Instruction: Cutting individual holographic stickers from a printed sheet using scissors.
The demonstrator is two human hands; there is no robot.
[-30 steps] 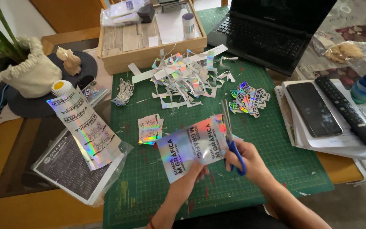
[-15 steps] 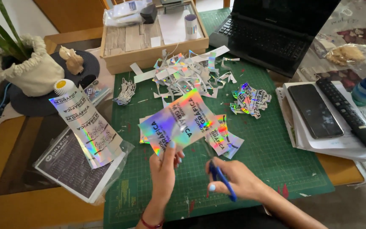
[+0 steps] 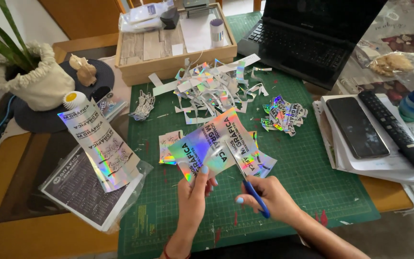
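Holographic sticker sheet (image 3: 207, 144) iridescent, black-lettered | left hand (image 3: 192, 196) pinches it | right hand (image 3: 269, 196) grips scissors (image 3: 245, 180)

The sticker sheet (image 3: 212, 144) is glossy holographic film, throwing rainbow glare. At its 12 o'clock, the scrap pile (image 3: 212, 88) shares that mirror-like sheen, mixed with matt white paper backing. The scissors (image 3: 250, 184) have bright metal blades and smooth blue plastic handles. The cutting mat (image 3: 312, 192) underneath is matt green, rubbery-looking, with red flecks. At 9 o'clock, a clear shiny plastic sleeve (image 3: 89, 192) wraps dark printed paper. At 12 o'clock, the tray (image 3: 168, 48) is pale unvarnished wood. The plant pot cover (image 3: 34, 81) at 10 o'clock looks like rough, frayed off-white cloth.
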